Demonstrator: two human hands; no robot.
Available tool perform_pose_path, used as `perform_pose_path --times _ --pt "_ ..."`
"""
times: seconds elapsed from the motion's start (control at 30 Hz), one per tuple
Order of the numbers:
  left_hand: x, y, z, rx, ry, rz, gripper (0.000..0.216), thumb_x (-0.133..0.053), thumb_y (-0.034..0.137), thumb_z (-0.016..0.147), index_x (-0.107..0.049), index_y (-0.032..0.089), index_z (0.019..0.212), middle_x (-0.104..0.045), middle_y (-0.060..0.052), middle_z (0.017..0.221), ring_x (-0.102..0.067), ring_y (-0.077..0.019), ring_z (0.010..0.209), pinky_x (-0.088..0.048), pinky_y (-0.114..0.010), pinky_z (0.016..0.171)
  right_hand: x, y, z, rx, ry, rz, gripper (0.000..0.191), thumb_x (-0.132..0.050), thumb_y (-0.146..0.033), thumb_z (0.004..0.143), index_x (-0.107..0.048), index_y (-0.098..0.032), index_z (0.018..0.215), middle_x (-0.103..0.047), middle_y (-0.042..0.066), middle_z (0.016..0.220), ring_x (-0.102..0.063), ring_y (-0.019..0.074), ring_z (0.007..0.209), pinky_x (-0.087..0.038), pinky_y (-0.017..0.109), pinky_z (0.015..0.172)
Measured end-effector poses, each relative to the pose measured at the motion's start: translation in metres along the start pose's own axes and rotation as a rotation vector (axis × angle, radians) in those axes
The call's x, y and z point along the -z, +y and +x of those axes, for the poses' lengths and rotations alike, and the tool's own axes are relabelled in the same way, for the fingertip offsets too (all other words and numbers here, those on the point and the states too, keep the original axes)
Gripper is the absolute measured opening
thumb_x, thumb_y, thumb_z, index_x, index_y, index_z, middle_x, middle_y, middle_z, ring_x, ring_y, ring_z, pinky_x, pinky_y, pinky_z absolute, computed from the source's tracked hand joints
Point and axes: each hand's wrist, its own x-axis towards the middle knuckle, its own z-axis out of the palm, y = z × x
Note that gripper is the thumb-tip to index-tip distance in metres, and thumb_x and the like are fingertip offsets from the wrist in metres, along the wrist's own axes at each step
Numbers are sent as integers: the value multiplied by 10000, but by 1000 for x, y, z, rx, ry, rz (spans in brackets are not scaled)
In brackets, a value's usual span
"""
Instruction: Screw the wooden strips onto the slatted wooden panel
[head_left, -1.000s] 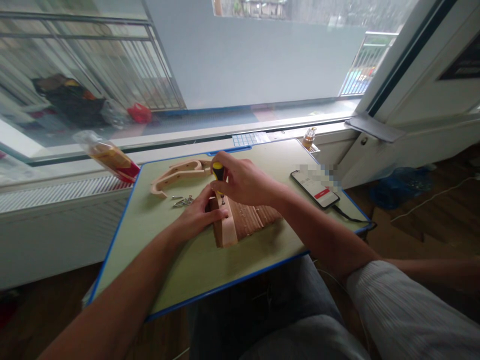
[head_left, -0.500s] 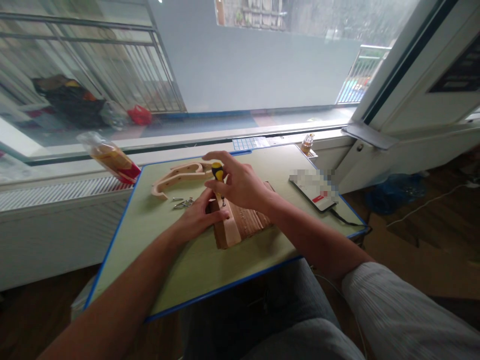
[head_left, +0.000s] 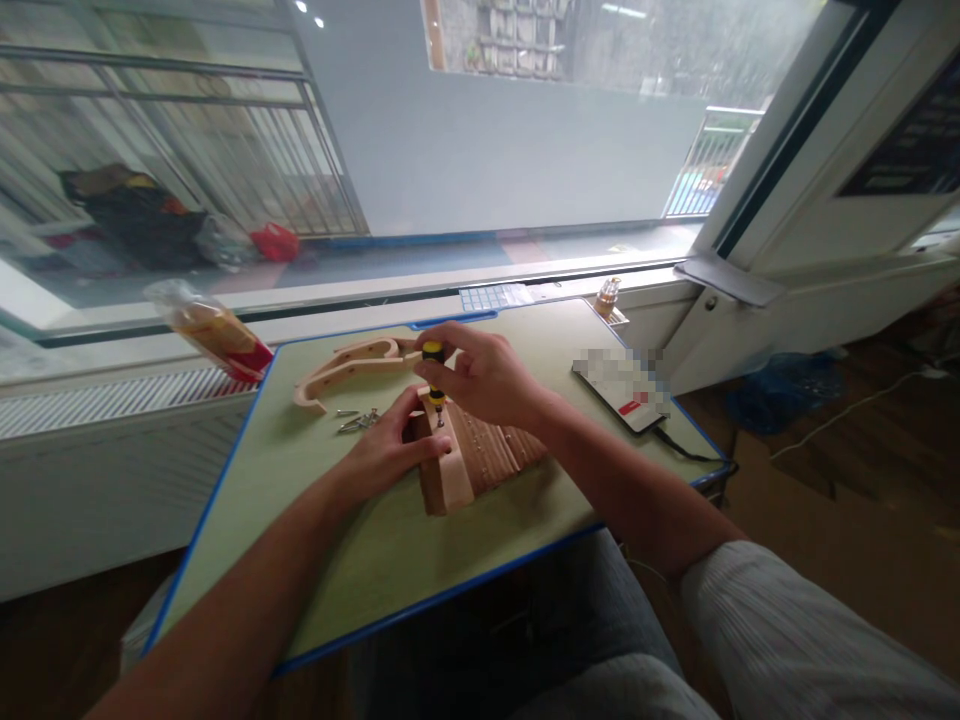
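My right hand (head_left: 484,372) is closed around a yellow and black screwdriver (head_left: 433,352), which stands nearly upright. Its tip meets a small screw (head_left: 441,422) in a pale wooden strip (head_left: 455,475). That strip lies along the left edge of a brown slatted wooden piece (head_left: 499,452). With thumb on top and fingers at the far side, my left hand (head_left: 394,437) grips the strip's end. Left of it lie several loose screws (head_left: 358,420). Behind these rest curved wooden parts (head_left: 349,368) with holes.
The green table (head_left: 315,590) has a blue edge. On its right lies a flat device (head_left: 622,390) with a dark strap. A bottle in a red and yellow wrapper (head_left: 217,335) leans at the back left by the radiator. A small glass bottle (head_left: 607,295) stands near the sill.
The whole view has shifted slightly. My right hand has turned on the screwdriver's handle, which now stands more upright. My left hand keeps its hold on the wooden strip.
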Motion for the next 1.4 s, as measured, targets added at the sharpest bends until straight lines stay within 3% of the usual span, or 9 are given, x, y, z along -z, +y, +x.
perform_pose_path --times 0.1,0.23,0.4,0.53,0.67,0.9,1.07,1.17,1.4 --pt "0 0 0 -4 0 4 744 -860 558 835 -542 234 1424 -745 -74 1253 -719 -334 1161 -610 -437 952 -5 -1 0 -25 70 -4 281 -766 -463 974 -731 -208 1085 -698 -20 852 -582 113 733 -446 283 669" --pt "0 0 0 -1 14 60 735 -854 580 837 -556 233 1413 -721 -68 1240 -700 -316 1120 -600 -403 895 -5 -8 -2 -24 79 -6 339 -749 -409 993 -733 -228 1280 -720 -23 893 -612 116 732 -479 292 692" --pt "3 -3 0 -13 16 88 712 -845 564 855 -557 245 1422 -703 -53 1236 -684 -286 1089 -588 -374 881 3 -9 -3 98 -1 28 295 -691 -399 1052 -790 -209 1254 -815 22 1104 -644 103 777 -524 284 750" --pt "2 1 -1 -16 15 84 675 -845 561 843 -582 237 1374 -696 -41 1181 -677 -270 1053 -593 -370 885 7 -7 -3 162 -76 71 316 -578 -244 1080 -755 -186 1335 -804 62 1266 -652 94 782 -548 285 758" --pt "0 6 -2 -7 24 69 664 -857 547 832 -594 242 1360 -710 -39 1173 -697 -279 1069 -600 -376 900 4 -1 -1 112 -38 103 281 -634 -247 1043 -750 -185 1291 -803 25 1115 -564 58 625 -513 258 649" --pt "0 -3 -1 -2 -9 -11 740 -862 515 859 -540 265 1476 -710 -62 1287 -701 -315 1198 -597 -413 981 -6 10 1 63 133 118 262 -819 -404 938 -645 -223 1014 -736 -19 954 -592 86 690 -463 257 624" --pt "1 -1 -2 2 4 2 712 -865 505 852 -557 259 1445 -713 -71 1316 -712 -329 1209 -600 -436 1011 3 2 -2 35 88 64 263 -776 -455 982 -671 -222 1046 -751 -16 1008 -568 72 649 -471 287 659" --pt "0 3 -3 -6 5 11 682 -859 499 856 -568 250 1419 -719 -72 1299 -718 -321 1186 -606 -431 1001 9 -2 -4 74 48 64 186 -692 -382 1032 -694 -207 1095 -754 -4 994 -567 79 662 -477 292 679" --pt "0 -2 -3 -8 -3 -11 691 -864 497 851 -564 252 1423 -729 -71 1289 -723 -308 1183 -613 -391 943 3 0 -4 32 82 92 245 -745 -398 985 -666 -206 1114 -715 -14 951 -501 64 588 -444 275 596"
